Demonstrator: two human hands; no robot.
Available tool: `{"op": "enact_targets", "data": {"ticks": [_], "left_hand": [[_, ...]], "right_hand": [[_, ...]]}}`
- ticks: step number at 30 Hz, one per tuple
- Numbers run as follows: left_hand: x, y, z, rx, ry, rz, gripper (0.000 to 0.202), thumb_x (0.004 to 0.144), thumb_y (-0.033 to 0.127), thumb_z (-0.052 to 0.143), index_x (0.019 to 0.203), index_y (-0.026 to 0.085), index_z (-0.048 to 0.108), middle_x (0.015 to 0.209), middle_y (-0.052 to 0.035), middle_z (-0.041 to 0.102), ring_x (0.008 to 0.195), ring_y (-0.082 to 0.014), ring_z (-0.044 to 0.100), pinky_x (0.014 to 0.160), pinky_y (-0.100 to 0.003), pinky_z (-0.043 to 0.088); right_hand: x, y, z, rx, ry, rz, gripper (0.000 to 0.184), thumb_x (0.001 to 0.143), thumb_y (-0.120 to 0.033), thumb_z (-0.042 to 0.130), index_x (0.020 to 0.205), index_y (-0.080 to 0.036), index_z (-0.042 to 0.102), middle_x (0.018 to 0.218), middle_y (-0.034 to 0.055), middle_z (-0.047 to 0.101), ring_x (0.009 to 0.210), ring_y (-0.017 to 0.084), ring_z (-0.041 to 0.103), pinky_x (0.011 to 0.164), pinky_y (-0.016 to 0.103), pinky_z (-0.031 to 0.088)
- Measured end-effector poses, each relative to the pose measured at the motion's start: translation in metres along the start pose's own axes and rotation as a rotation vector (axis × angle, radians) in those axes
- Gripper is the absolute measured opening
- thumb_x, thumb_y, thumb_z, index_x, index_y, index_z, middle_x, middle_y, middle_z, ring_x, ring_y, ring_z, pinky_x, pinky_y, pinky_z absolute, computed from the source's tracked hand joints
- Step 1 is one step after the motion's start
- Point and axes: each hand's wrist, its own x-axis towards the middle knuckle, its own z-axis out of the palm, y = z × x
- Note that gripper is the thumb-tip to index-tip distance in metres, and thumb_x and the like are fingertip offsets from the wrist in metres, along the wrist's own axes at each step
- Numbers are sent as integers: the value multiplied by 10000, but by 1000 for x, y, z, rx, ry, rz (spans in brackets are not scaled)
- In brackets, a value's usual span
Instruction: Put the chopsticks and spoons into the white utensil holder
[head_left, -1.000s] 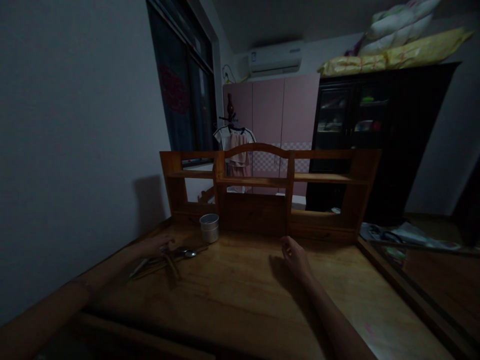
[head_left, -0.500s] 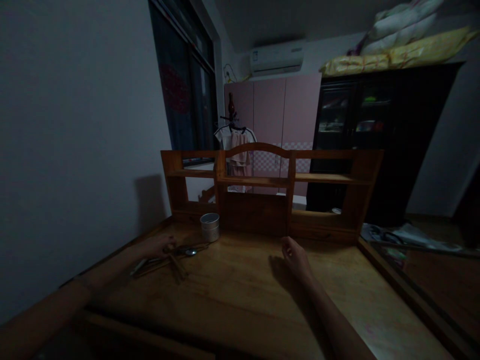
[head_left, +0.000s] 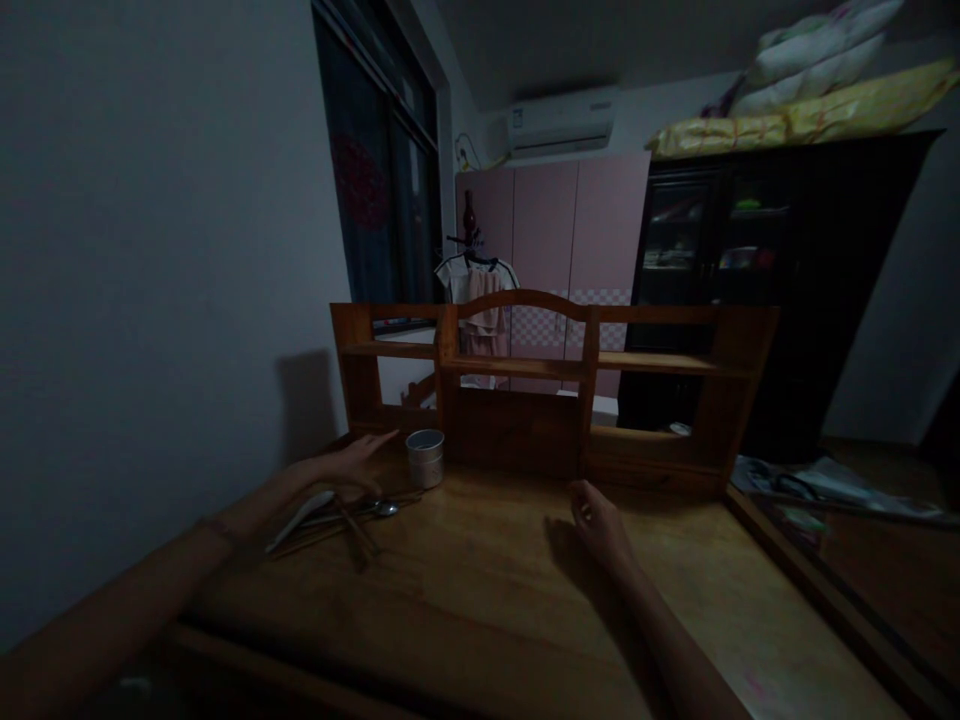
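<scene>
My left hand (head_left: 351, 464) reaches over the left of the desk, with its fingers stretched apart and nothing held in them. Its fingertips point toward a grey metal cup (head_left: 426, 462) and stay short of it. Under and beside this hand lies a loose pile: a spoon (head_left: 385, 509) with a shiny bowl, several chopsticks (head_left: 354, 528) and a pale, flat piece (head_left: 304, 518) whose kind I cannot make out. My right hand (head_left: 596, 518) rests on the desktop at the right of centre, its fingers curled in, with nothing visible in them.
A wooden desk (head_left: 480, 600) spreads below, backed by a shelf unit (head_left: 517, 370) with open compartments. The wall (head_left: 187, 250) runs close along the left. A raised wooden edge (head_left: 810, 590) borders the right side. Beyond stand pink and dark cabinets.
My left hand has opened and lifted off the pile, its fingers now extended toward the cup. My right hand stays curled in place. The view has shifted slightly.
</scene>
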Motion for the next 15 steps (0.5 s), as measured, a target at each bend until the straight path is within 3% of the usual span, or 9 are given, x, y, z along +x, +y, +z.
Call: {"op": "enact_targets", "data": {"ticks": [2, 5, 7, 11, 15], "left_hand": [[12, 15, 3, -51, -10, 64, 1014, 576, 580, 753, 1431, 227, 337, 1423, -120, 395, 1269, -299, 390, 1025, -340, 336], [28, 36, 14, -71, 41, 16, 718, 667, 610, 673, 1260, 224, 548, 1331, -82, 488, 1183, -284, 462, 984, -315, 374], [36, 44, 26, -50, 74, -51, 593, 654, 603, 684, 1076, 187, 659, 1204, -84, 575, 1065, -289, 532, 898, -302, 420], [44, 48, 46, -31, 168, -154, 463, 703, 539, 652, 919, 131, 688, 971, -99, 655, 907, -285, 589, 754, -307, 434], [44, 40, 46, -11, 236, -245, 379, 709, 473, 643, 842, 121, 684, 922, -118, 669, 892, -295, 597, 711, -317, 416]], "right_hand": [[1, 1, 1, 7, -4, 0, 243, 849, -239, 423, 1036, -194, 572, 867, 56, 628, 701, 174, 580, 638, 270, 451], [1, 1, 3, 18, -9, 3, 253, 857, -251, 419, 1050, -188, 570, 892, 67, 634, 686, 170, 581, 627, 267, 455], [1, -1, 3, 24, -3, 8, 254, 864, -257, 411, 1049, -188, 571, 905, 68, 637, 675, 166, 580, 629, 270, 457], [1, -1, 2, 39, 9, 4, 243, 863, -257, 417, 1027, -194, 585, 892, 61, 639, 688, 169, 583, 634, 273, 457], [1, 2, 3, 60, 31, 5, 244, 857, -264, 414, 1002, -201, 600, 845, 56, 640, 690, 183, 586, 631, 283, 463]]}}
